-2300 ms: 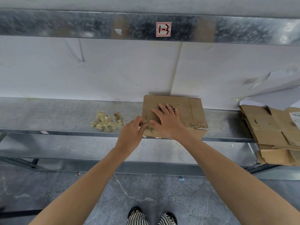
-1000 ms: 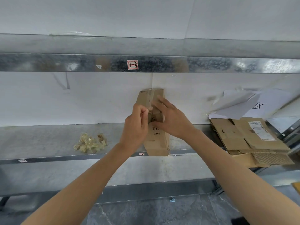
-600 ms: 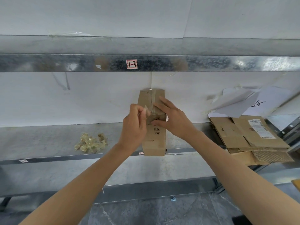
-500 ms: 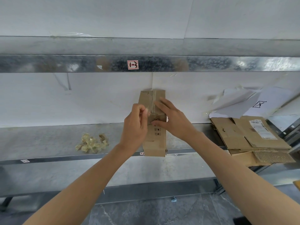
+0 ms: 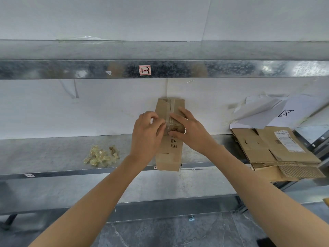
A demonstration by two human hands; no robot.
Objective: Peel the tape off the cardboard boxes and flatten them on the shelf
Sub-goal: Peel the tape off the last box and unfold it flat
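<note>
Box (image 5: 169, 152) stands on end at the front edge of the shelf (image 5: 53, 154), about mid-span, bottom lip poking a bit over the edge. Left hand (image 5: 146, 132) pinches the clear tape (image 5: 168, 120) on its face. Right hand (image 5: 190, 132) lies flat-fingered on the cardboard right beside it, bracing, so the hands are nearly touching.

Progress imo: partway. Wad of peeled tape (image 5: 101, 155) sits left of the box, and the stack of flattened boxes (image 5: 277, 150) at the right end looks done. This one's not de-taped or flattened yet.

Room: open shelf btwn box & wad, upper beam (image 5: 71, 68) well above. Right end is crowded w/ the stack + loose paper (image 5: 284, 113).
</note>
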